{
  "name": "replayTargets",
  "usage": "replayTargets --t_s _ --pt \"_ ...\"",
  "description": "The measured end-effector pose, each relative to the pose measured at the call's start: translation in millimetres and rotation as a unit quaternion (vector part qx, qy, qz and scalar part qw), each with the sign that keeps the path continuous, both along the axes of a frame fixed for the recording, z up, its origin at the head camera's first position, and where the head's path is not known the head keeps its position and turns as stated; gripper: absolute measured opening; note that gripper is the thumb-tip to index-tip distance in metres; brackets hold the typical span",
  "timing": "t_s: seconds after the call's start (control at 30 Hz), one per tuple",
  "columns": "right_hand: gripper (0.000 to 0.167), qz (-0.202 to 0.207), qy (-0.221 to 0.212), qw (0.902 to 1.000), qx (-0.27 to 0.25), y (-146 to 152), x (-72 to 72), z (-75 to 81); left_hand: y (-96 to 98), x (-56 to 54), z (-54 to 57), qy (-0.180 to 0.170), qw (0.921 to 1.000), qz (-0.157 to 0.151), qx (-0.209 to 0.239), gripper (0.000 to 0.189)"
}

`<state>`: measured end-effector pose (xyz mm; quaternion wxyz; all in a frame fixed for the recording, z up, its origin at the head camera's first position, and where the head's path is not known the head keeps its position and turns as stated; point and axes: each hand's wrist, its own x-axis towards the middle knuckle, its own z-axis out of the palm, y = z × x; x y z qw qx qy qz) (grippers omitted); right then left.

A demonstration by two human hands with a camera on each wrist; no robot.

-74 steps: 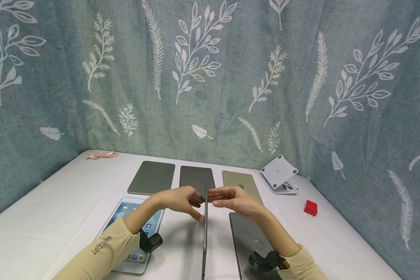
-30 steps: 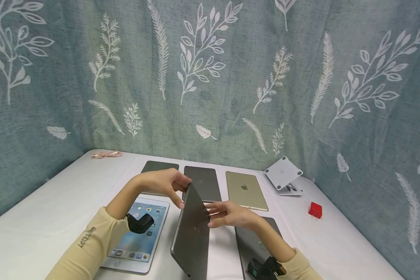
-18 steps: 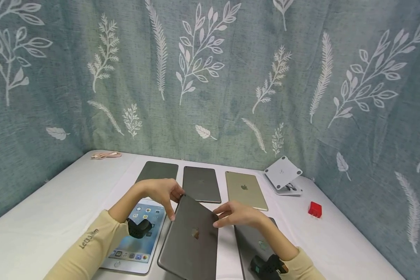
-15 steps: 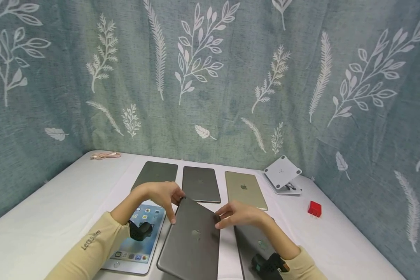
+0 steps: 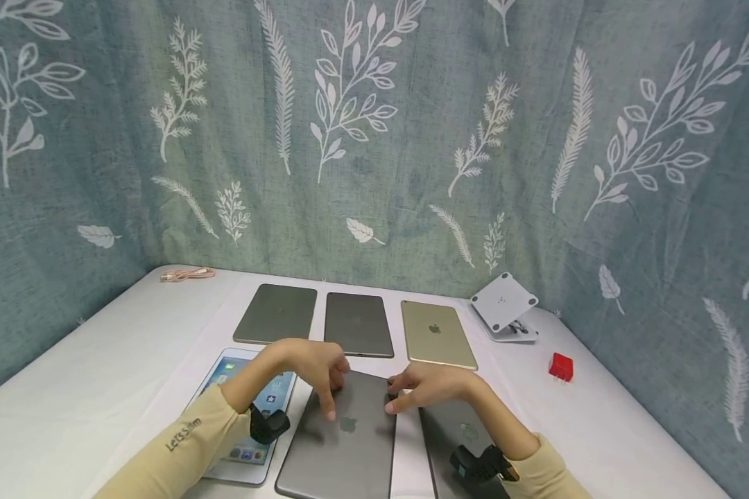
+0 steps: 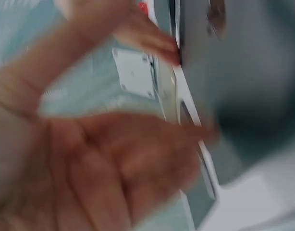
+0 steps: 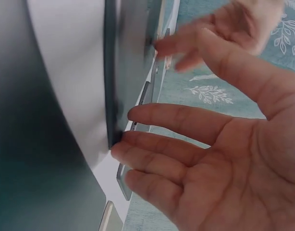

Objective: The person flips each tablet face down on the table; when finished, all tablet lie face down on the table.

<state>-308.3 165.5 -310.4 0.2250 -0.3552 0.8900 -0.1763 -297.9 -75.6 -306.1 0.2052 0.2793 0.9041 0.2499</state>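
A dark grey tablet lies back up on the white table in front of me, an apple logo on its back. Over its far left part is my left hand, fingers pointing down and holding nothing; the left wrist view shows this hand blurred, its fingers loosely extended. My right hand is at the tablet's far right corner. In the right wrist view, the fingers of that hand reach out nearly straight, fingertips right at the tablet's corner, with the thumb raised apart from them.
A white tablet with a lit screen lies left, under my left forearm. Another dark tablet lies right. Behind are a green-grey, a dark and a gold tablet. A stand, red charger and cable lie farther out.
The grey tablet, earlier upright on edge between both hands, has turned and been laid down flat, back up. My left hand has let go of its corner and moved right over it.
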Motion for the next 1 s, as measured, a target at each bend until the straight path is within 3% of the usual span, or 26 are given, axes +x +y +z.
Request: replayTargets --t_s 0.13,0.23,0.33,0.4,0.47,0.57,0.7,1.0 --pt "0.043 -0.003 0.005 1.0000 -0.005 -1.7 0.2 0.1 11.8 5.7 4.6 0.045 0.9975 -0.007 -0.055 0.074" --pt "0.045 -0.002 0.010 0.9999 -0.001 -2.4 0.6 1.4 11.0 9.0 7.9 0.051 0.9956 0.001 -0.079 0.072" --pt "0.046 0.005 0.023 0.9997 0.000 -3.2 1.2 2.8 4.3 9.0 11.3 0.079 0.9934 0.010 -0.083 0.070" --pt "0.047 0.003 0.028 0.9996 -0.008 -4.8 1.3 3.2 -1.7 6.2 12.7 0.094 0.9927 0.016 -0.075 0.054" --pt "0.051 0.001 0.038 0.9992 -0.015 -8.2 1.0 3.6 -9.1 3.7 13.2 0.104 0.9917 0.026 -0.070 0.043" --pt "0.056 -0.011 0.048 0.9986 -0.022 -17.0 -0.1 3.8 -22.9 2.0 13.1 0.116 0.9894 0.047 -0.073 0.041" --pt "0.059 -0.016 0.066 0.9976 -0.009 -34.4 -2.7 2.2 -44.9 3.5 12.1 0.120 0.9863 0.079 -0.081 0.065" --pt "0.060 -0.026 0.091 0.9952 0.023 -87.0 -4.8 -6.0 -96.9 6.3 17.3 0.113 0.9836 0.108 -0.090 0.073"
